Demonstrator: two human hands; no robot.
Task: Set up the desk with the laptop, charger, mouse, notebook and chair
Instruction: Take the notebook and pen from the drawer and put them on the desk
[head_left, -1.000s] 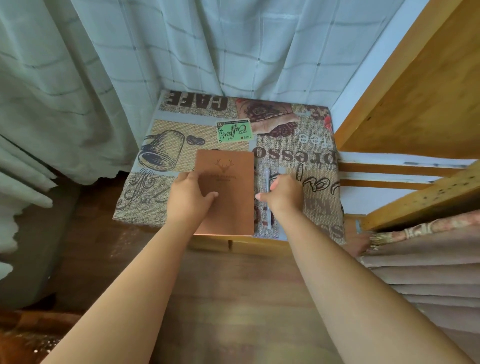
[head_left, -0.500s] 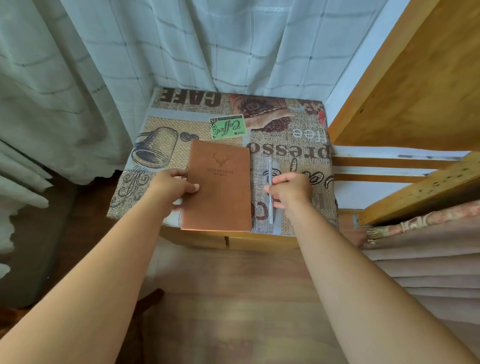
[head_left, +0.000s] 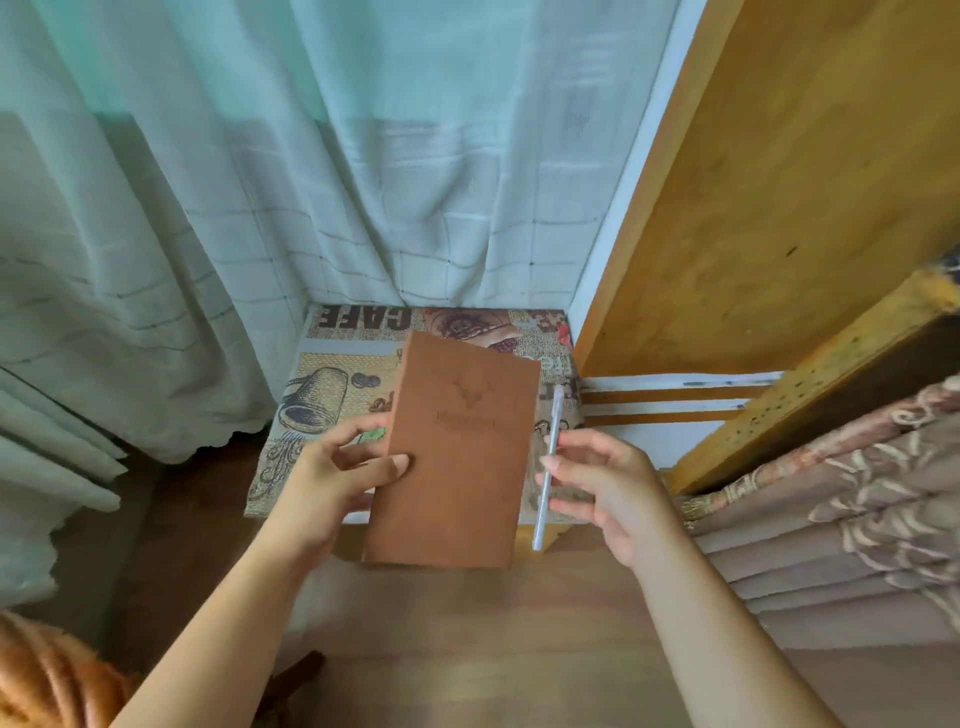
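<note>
A brown notebook (head_left: 460, 457) with a stamped deer head on its cover hangs in the air above a small table, tilted a little to the right. My left hand (head_left: 332, 478) grips its left edge, thumb on the cover. My right hand (head_left: 597, 478) pinches a clear slim pen (head_left: 549, 457) between thumb and fingers, just right of the notebook. The small table (head_left: 332, 384) wears a coffee-print cloth with "CAFE" lettering. No laptop, charger, mouse or chair shows.
Pale checked curtains (head_left: 311, 208) hang behind and left of the table. A yellow wooden panel (head_left: 779, 182) and bed frame stand at the right, with brown patterned bedding (head_left: 857, 509) below. A green card (head_left: 374, 435) peeks out under the notebook. Wooden floor (head_left: 467, 649) lies in front.
Both hands have lifted off the table: the left raised the notebook and the right raised the pen. The view has tilted up, showing more curtain.
</note>
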